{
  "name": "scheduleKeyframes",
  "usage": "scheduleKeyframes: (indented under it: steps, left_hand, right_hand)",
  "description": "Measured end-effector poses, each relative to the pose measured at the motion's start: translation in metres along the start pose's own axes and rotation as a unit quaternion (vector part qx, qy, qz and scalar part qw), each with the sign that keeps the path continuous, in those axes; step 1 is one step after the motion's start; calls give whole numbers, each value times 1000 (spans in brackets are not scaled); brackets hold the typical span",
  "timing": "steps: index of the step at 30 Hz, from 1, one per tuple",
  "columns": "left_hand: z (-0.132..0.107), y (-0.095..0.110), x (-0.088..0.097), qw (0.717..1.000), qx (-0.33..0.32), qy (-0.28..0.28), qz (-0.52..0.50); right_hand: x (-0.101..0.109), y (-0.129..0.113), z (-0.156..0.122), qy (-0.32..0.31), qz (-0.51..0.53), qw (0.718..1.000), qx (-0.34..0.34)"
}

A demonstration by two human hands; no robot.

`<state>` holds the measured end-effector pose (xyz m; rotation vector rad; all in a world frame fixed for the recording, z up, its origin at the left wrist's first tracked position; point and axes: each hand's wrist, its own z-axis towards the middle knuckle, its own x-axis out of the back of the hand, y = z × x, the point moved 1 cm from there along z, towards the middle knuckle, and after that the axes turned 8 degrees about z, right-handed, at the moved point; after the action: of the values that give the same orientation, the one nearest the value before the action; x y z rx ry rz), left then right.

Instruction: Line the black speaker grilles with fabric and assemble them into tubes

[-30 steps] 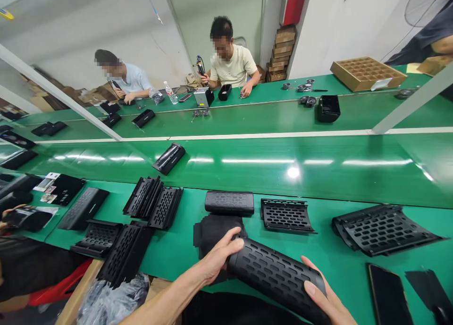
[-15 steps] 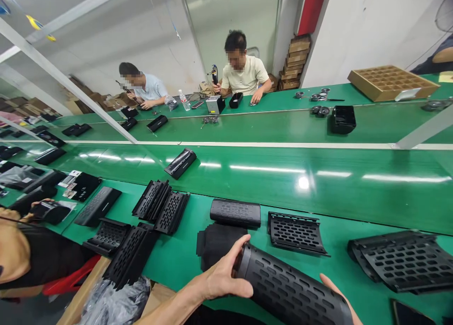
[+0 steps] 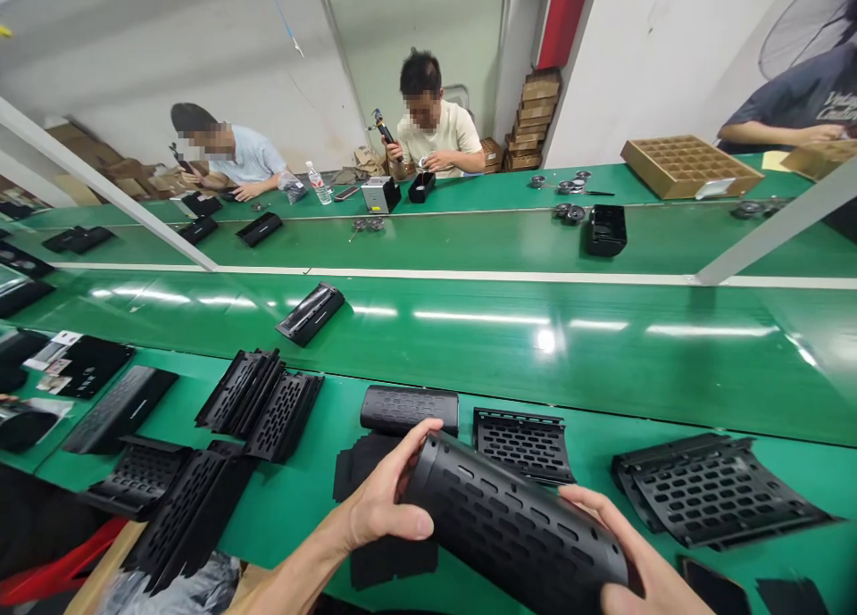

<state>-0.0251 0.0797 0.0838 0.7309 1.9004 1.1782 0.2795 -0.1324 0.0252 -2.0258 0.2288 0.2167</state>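
I hold a black perforated speaker housing [image 3: 509, 526], a long rounded tube with slotted holes, just above the near edge of the green bench. My left hand [image 3: 381, 499] is closed round its left end, thumb underneath and fingers over the top. My right hand [image 3: 629, 552] grips its right end, partly cut off by the frame. Under the tube lies a stack of black fabric sheets [image 3: 375, 508]. Just beyond it rest a finished black speaker body [image 3: 410, 409] and a flat perforated grille [image 3: 523, 444].
More grilles lie at the right [image 3: 713, 490] and stacked at the left [image 3: 258, 403]. One black unit [image 3: 310, 312] sits on the shiny green conveyor belt [image 3: 536, 329]. Across it two people work seated; a cardboard divider tray [image 3: 689, 164] stands far right.
The tube has been lifted a little and turned, and my right hand now wraps further over its right end. My view swung right then back left; the far workers shifted their hands.
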Motion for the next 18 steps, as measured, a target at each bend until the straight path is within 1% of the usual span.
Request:
scheduleKeyframes:
  steps: [4, 6, 7, 8, 9, 11, 12, 13, 14, 15, 16, 18]
  left_hand:
    - [32, 39, 10, 998, 10, -14, 65]
    - [54, 53, 18, 993, 11, -11, 113]
    - [66, 57, 23, 991, 3, 1, 135]
    - [78, 60, 28, 988, -10, 26, 153]
    - [91, 61, 32, 983, -24, 68, 168]
    - [110, 58, 38, 965, -45, 181, 185]
    - [116, 55, 38, 953, -52, 234, 187]
    - [119, 52, 36, 942, -56, 273, 188]
    - [118, 48, 32, 936, -58, 294, 186]
    - [114, 43, 26, 936, -55, 295, 185]
    - [108, 37, 20, 940, -46, 281, 186]
    - [88, 19, 8, 953, 0, 236, 192]
  right_hand:
    - [7, -66, 20, -62, -46, 997, -20]
    - [11, -87, 35, -74, -50, 996, -20]
    - [14, -93, 44, -72, -44, 996, -15]
    - [19, -96, 55, -62, -27, 998, -4]
    - [25, -98, 68, -43, -3, 999, 11]
    - [42, -98, 100, 16, 44, 998, 45]
    - [51, -98, 118, 51, 59, 995, 58]
    - [61, -97, 137, 88, 69, 991, 67]
    - [72, -97, 157, 123, 76, 987, 70]
    - [83, -97, 175, 160, 81, 981, 68]
    - [95, -96, 193, 197, 85, 975, 63]
    - [116, -92, 220, 264, 85, 960, 42]
